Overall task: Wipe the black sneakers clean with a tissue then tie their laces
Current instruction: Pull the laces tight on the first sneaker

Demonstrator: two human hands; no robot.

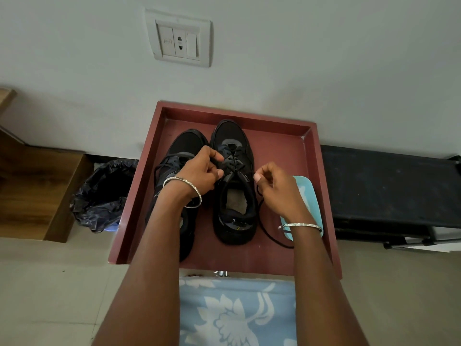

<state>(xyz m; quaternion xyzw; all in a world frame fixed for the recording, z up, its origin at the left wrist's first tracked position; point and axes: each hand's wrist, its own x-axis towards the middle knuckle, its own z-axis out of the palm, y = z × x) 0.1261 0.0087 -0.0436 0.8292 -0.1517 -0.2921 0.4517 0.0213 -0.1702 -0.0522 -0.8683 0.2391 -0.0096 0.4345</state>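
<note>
Left hand (199, 174), right hand (277, 189) pinch sneaker laces (233, 163).

Two black sneakers (185, 143) (232, 136), two hands (199, 173) (279, 191), two bangles (174, 179) (300, 225), one pale blue packet (305, 191), one bin (104, 196), one wall socket (179, 42), one red table (282, 151).

Sneakers (232, 138) matt black cloth; tray (277, 151) smooth matt wood; bin liner (104, 196) glossy plastic.

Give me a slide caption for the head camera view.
Left hand and right hand pinch the laces of one black sneaker on a red tray.
</note>
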